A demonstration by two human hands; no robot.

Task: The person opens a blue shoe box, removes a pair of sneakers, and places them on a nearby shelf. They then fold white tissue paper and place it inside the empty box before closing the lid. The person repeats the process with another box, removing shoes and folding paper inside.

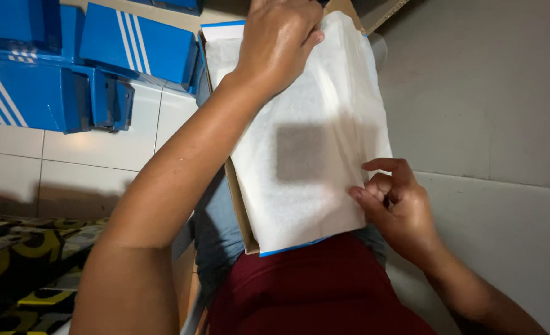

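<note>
Fingers [383,186] of the right hand [399,208] curl inward, with thumb and forefinger closing on the right edge of the white tissue paper [306,142] near its lower corner. The left hand [278,43] reaches across to the far end of the same sheet and lies on it with fingers bent, pressing down on the paper; whether it grips a fold there cannot be told. This tissue paper covers the open cardboard box [239,211], which rests on the person's lap, above the dark red shirt [312,285]; a brown side wall and a thin blue rim show along its near edge. A greyish square shows faintly through the middle of the paper. Blue boxes with white stripes [70,62] are stacked on the tiled floor [83,161] to the left, well apart from both hands.
</note>
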